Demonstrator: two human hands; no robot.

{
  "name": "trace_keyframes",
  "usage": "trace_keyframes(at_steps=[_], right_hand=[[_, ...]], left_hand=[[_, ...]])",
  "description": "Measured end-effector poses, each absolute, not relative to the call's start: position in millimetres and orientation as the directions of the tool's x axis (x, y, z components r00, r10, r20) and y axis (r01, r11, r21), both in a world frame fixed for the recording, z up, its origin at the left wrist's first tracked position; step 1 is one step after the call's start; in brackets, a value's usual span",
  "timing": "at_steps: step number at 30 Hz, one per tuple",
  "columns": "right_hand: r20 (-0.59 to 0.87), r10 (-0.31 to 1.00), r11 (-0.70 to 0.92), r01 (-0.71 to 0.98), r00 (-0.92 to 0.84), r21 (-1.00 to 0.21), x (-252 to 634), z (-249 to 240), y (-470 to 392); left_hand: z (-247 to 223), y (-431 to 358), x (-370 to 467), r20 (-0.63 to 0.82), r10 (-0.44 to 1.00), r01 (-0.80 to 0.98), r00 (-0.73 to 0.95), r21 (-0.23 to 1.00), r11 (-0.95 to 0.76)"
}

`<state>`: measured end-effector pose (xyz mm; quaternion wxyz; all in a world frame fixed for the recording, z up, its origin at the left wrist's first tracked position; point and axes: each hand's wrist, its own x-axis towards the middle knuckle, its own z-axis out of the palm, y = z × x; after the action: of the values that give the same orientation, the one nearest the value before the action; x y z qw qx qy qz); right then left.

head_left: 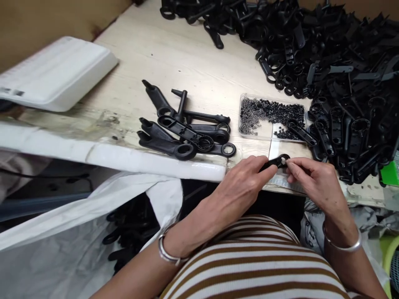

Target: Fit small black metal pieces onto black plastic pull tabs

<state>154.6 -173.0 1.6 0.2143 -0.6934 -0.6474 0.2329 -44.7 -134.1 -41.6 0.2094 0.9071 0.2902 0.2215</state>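
Near the table's front edge, my left hand (246, 178) is closed around a black plastic lever with a ring end (274, 162). Thumb and fingertips of my right hand (311, 176) are pinched together at the lever's ring end; what they hold, if anything, is too small to make out. Just beyond my hands lies a clear shallow box (264, 138) with tiny springs (249, 114) and small black pieces (289, 110). To the left is a small heap of similar black levers (183, 133).
A large pile of black plastic parts (343, 74) covers the right and back of the table (199, 62). At the left stands a white plastic case (59, 70). Below the edge hangs a white sack (77, 232) with black parts. A green object (389, 173) sits far right.
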Motion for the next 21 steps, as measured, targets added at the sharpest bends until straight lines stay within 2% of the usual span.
trace_keyframes(at_steps=[7, 10, 15, 21], right_hand=[[0.027, 0.993, -0.072, 0.751, 0.119, -0.657, 165.6, -10.5, -189.3], [-0.012, 0.985, -0.123, 0.663, 0.170, -0.739, 166.1, -15.4, -193.7], [-0.215, 0.919, -0.314, 0.284, 0.330, -0.906, 163.3, -26.8, -198.2], [-0.297, 0.911, -0.275, -0.116, 0.285, -0.954, 159.2, -32.3, -194.7]], left_hand=[[-48.9, -135.1, -53.0, 0.171, 0.585, 0.447, 0.793, 0.490, -0.749], [-43.8, -132.5, -54.9, 0.132, 0.575, 0.454, 0.807, 0.483, -0.748], [-30.9, -128.9, -47.2, 0.092, 0.595, 0.492, 0.799, 0.468, -0.734], [-28.6, -133.2, -37.5, 0.206, 0.600, 0.419, 0.773, 0.545, -0.726]])
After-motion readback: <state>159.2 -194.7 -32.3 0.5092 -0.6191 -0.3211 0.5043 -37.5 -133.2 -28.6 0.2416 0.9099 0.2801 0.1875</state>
